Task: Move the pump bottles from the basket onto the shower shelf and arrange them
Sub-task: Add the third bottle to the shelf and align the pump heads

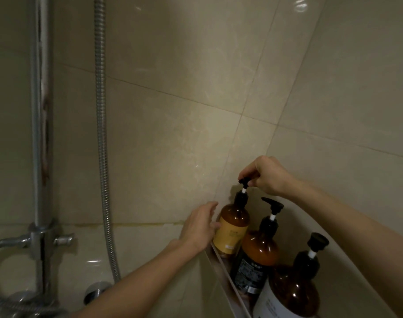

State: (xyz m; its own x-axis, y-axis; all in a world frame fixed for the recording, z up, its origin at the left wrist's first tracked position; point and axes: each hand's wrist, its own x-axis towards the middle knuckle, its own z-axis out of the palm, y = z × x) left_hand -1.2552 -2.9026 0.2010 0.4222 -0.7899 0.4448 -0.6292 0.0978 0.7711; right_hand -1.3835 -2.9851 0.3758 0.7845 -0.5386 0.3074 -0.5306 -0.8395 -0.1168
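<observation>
Three amber pump bottles stand in a row on the shower shelf (221,269) at the lower right of the frame. The yellow-labelled bottle (232,228) is farthest back; the right hand (268,175) pinches its black pump head, and the left hand (201,226) cups its side with fingers loosely spread. The black-labelled bottle (255,255) and the white-labelled bottle (290,294) stand untouched.

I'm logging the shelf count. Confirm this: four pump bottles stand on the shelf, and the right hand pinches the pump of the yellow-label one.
Wrong on the count. The head view shows three pump bottles on the shelf, not four: the yellow-label bottle, a dark-label bottle and a white-label bottle. The rest holds: the right hand pinches the yellow-label bottle's pump.
</observation>
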